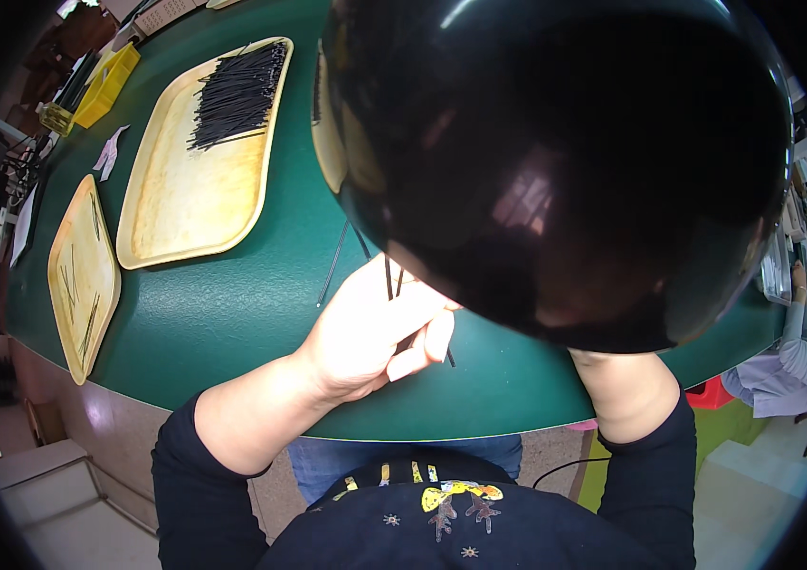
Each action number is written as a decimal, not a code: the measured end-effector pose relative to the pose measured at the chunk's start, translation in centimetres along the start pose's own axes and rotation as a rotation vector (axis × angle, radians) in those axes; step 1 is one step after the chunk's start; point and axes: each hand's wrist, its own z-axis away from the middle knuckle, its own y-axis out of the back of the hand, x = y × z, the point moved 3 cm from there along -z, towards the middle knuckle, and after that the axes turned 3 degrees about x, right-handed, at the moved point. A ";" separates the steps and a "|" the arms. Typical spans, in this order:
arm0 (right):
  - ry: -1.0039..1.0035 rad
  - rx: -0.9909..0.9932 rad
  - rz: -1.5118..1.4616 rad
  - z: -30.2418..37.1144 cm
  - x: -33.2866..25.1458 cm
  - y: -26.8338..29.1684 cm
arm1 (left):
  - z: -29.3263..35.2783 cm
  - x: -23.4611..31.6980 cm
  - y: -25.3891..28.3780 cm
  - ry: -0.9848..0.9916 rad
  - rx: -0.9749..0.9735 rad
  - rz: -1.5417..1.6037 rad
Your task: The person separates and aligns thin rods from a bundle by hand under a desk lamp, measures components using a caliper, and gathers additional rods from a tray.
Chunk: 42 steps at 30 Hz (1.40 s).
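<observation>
No readable text, no legible labels, no brands, numbers or signs

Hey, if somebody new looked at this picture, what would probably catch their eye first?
Probably the big, glossy black dome filling the upper right and hiding the right hand. Next, by its lower left edge, the brightly lit left hand, its fingers holding thin black rods. Then the larger cream tray at upper left, with a dense pile of black rods at its far end.
</observation>
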 end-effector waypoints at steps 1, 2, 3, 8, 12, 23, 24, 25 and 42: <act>-0.014 0.012 0.002 0.0 0.1 0.1 | -0.1 -0.1 0.1 0.000 -0.001 0.001; -0.027 0.022 0.001 0.0 0.1 0.1 | 0.0 -0.3 0.2 0.023 -0.004 0.004; -0.039 0.033 0.000 0.0 0.1 0.0 | 0.0 -0.4 0.3 0.045 -0.006 0.006; 0.381 -0.239 0.132 -0.7 0.8 0.9 | 0.1 -0.3 -0.1 0.184 -0.090 0.113; 0.259 -0.157 0.077 -0.6 1.0 0.7 | 0.0 0.2 -0.1 -0.057 -0.106 -0.096; 0.279 -0.211 0.189 -0.5 0.1 0.5 | -0.1 -0.1 0.4 0.049 -0.062 -0.059; 0.282 -0.216 0.199 0.1 -0.1 0.7 | 0.0 -0.2 0.3 0.097 -0.148 0.012; 0.284 -0.221 0.208 0.1 -0.2 0.6 | 0.1 -0.2 0.1 0.096 -0.147 0.011; 0.295 -0.286 0.386 -0.4 -1.1 0.6 | -0.2 0.3 -0.1 0.096 0.093 -0.197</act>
